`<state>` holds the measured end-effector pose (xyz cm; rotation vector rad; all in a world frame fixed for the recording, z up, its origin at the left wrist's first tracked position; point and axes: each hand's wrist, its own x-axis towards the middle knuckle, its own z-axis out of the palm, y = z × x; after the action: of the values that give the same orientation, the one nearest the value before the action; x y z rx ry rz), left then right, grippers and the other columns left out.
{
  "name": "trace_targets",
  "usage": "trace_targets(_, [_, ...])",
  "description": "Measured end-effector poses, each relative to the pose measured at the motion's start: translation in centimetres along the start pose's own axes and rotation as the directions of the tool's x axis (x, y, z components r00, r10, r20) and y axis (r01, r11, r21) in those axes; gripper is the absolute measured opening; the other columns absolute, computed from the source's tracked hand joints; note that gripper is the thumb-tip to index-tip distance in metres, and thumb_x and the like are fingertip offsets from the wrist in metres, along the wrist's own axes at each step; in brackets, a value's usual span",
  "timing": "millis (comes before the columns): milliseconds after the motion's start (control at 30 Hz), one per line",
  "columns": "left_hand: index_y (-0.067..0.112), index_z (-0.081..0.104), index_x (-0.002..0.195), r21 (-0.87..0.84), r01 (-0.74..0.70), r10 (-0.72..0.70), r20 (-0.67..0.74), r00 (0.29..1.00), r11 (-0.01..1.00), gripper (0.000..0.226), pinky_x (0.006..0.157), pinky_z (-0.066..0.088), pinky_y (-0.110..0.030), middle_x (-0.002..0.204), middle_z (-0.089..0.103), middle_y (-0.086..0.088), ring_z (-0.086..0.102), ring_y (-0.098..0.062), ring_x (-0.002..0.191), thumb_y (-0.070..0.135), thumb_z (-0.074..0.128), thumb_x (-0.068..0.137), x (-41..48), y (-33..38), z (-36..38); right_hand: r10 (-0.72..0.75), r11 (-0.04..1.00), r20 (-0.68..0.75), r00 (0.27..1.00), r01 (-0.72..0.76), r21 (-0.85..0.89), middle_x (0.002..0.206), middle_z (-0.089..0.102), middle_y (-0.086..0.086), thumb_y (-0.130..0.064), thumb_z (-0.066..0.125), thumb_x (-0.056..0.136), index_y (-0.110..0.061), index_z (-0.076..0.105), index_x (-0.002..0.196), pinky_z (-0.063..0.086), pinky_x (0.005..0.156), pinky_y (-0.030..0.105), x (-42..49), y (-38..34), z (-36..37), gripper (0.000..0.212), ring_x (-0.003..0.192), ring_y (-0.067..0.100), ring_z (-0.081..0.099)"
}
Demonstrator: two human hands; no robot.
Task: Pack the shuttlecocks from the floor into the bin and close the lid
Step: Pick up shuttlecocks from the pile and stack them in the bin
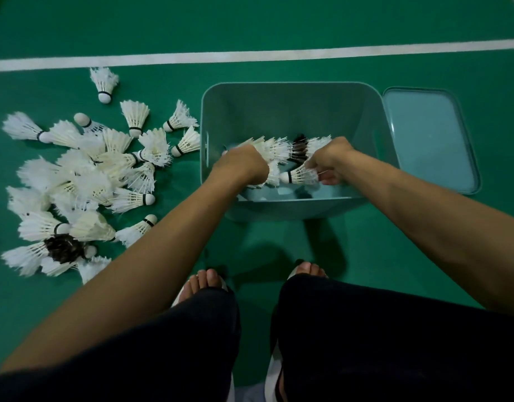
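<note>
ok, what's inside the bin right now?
Inside the bin: left hand and right hand, each gripping white shuttlecocks, plus one dark-feathered shuttlecock. The hands cover most of the bottom.

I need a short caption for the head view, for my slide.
Left hand and right hand hold shuttlecocks inside the open bin; its lid lies beside it.

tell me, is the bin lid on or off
Off. The lid lies flat on the floor beside the open bin, on its right.

Left hand: fingers out of sight among shuttlecocks.
</note>
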<state>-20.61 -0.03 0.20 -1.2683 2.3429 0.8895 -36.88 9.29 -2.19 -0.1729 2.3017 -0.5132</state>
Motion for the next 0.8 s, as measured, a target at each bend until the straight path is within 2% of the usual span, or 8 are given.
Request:
trace_targets(100, [0.003,0.049,0.076,0.199,-0.045,0.014,0.151,0.988,0.979,0.015,0.074,0.044,-0.034,0.102,0.060,-0.015,0.053,-0.027,0.081,0.005,0.047,0.091,0.9,-0.2,1.1,0.025,1.000,0.004,1.000,-0.025,0.009,0.073,0.064,0.007,-0.008,0.083,0.082,-0.004,0.060,0.089,0.050,0.045,0.024,0.8,-0.9,1.2,0.023,0.046,0.016,0.055])
trace_targets(167, [0.003,0.051,0.081,0.209,-0.058,0.013,0.212,0.977,0.976,0.013,0.073,0.045,-0.034,0.103,0.058,-0.015,0.053,-0.026,0.079,0.003,0.043,0.092,1.2,-0.3,1.7,0.039,0.999,-0.018,0.999,-0.039,0.029,0.067,0.060,0.006,-0.007,0.084,0.080,-0.005,0.057,0.084,0.041,0.035,0.018,1.3,-1.4,1.5,0.027,0.034,0.013,0.049])
trace_targets(367, [0.009,0.052,0.112,0.219,-0.054,-0.015,0.301,0.954,0.974,0.023,0.095,0.043,-0.039,0.134,0.052,-0.017,0.050,-0.029,0.106,0.007,0.037,0.095,1.6,-1.1,2.0,0.011,0.999,-0.126,0.992,-0.016,-0.043,0.093,0.075,0.013,-0.014,0.089,0.073,0.000,0.073,0.098,0.062,0.073,0.035,2.7,-1.8,1.8,0.033,0.078,0.025,0.071])
trace_targets(433, [0.005,0.056,0.128,0.224,-0.041,-0.030,0.306,0.951,0.974,0.037,0.101,0.042,-0.042,0.145,0.048,-0.020,0.051,-0.034,0.124,0.006,0.037,0.095,1.7,-1.0,1.8,0.038,0.999,-0.100,0.994,-0.035,0.030,0.073,0.073,0.011,-0.009,0.085,0.076,-0.002,0.070,0.085,0.060,0.056,0.028,3.0,-1.7,2.4,0.019,0.058,0.019,0.070])
trace_targets(500, [0.006,0.054,0.134,0.243,-0.043,-0.035,0.307,0.951,0.969,0.043,0.109,0.039,-0.046,0.152,0.042,-0.021,0.045,-0.036,0.133,0.006,0.037,0.095,1.7,-0.8,1.7,0.123,0.979,0.053,0.991,-0.130,0.156,0.039,0.053,0.002,-0.005,0.078,0.085,-0.008,0.061,0.071,0.045,0.040,0.016,2.6,-1.8,3.5,0.023,0.028,0.012,0.048])
trace_targets(600, [0.007,0.052,0.137,0.246,-0.032,-0.045,0.303,0.952,0.969,0.046,0.113,0.036,-0.049,0.156,0.037,-0.023,0.042,-0.038,0.136,0.006,0.036,0.094,1.9,-0.6,1.7,0.146,0.955,0.156,0.977,-0.181,0.235,0.025,0.038,-0.004,-0.005,0.074,0.090,-0.008,0.059,0.076,0.041,0.035,0.015,2.6,-2.1,5.6,0.020,0.020,0.011,0.036])
trace_targets(700, [0.007,0.053,0.136,0.220,-0.023,-0.046,0.301,0.953,0.975,0.046,0.108,0.038,-0.046,0.153,0.038,-0.024,0.046,-0.037,0.129,0.004,0.036,0.093,1.8,-0.4,1.6,0.157,0.939,0.142,0.977,-0.192,0.286,0.027,0.041,-0.002,-0.001,0.068,0.092,-0.009,0.065,0.098,0.037,0.031,0.014,2.8,-2.3,6.6,0.011,0.016,0.011,0.033])
trace_targets(800, [0.009,0.058,0.128,0.192,-0.066,0.012,0.268,0.963,0.979,0.042,0.091,0.045,-0.039,0.139,0.053,-0.019,0.051,-0.030,0.102,0.006,0.038,0.092,1.9,-0.7,1.6,0.164,0.952,0.158,0.974,-0.198,0.232,0.048,0.055,0.000,-0.011,0.074,0.091,-0.012,0.065,0.091,0.040,0.040,0.014,2.9,-2.2,6.0,0.009,0.031,0.013,0.044])
